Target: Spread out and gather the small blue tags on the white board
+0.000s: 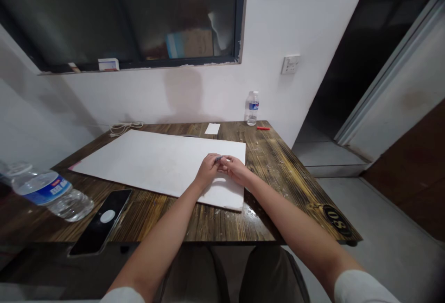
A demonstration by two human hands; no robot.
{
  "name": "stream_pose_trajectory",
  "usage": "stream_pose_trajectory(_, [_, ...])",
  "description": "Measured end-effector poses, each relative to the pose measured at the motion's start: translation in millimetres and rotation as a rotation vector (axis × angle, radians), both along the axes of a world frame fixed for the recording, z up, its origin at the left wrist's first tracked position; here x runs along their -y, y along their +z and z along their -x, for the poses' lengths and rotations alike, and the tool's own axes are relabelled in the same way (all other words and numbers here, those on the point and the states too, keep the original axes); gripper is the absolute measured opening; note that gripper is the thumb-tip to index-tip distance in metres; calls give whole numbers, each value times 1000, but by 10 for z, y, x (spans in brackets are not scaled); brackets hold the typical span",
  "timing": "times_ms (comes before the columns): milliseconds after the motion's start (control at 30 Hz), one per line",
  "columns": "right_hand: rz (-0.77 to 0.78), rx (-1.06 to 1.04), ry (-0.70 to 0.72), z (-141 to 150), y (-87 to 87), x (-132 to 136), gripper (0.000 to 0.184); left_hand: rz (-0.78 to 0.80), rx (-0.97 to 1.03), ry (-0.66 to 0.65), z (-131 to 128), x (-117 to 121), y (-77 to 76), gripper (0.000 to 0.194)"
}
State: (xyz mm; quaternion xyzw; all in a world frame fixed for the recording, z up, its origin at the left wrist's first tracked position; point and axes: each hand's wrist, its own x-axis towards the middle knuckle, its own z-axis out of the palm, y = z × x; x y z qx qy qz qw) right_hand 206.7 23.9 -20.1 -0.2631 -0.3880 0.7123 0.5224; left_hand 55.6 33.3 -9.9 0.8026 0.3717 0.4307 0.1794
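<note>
Surface: dark streaked wood (288, 164), running from near edge to far wall.
White board: lies flat on it (156, 159), centre to left.
Bottle: clear, blue-labelled (48, 192), near left.
Phone: black (92, 236), right of the bottle, at the near edge.
Left hand: over the board's right end (207, 169), fingers curled round the small dark item.
Right hand: meets it (236, 169); fingers bent, grip unclear.
Small dark item: between both hands (218, 158), apparently slim, mostly hidden.
</note>
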Motion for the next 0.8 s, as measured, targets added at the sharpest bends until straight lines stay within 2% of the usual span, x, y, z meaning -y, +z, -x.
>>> stream_pose_trajectory(133, [-27,100,-54,-7,-28,-39,58,137,155,84,1,-9,-10,25])
stream_pose_trajectory(267, [-120,229,-159,-34,-19,-54,56,288,283,97,-15,12,11,32])
stream_pose_trajectory(433, [-263,399,-324,-69,20,-35,47,322,189,60,-10,22,10,30])
stream_pose_trajectory(633, [-270,390,-287,-84,32,-28,39,310,83,-16,-8,51,22,27])
stream_pose_trajectory(800, [-272,410,-376,-115,45,-49,42,401,154,-125,-54,84,33,31])
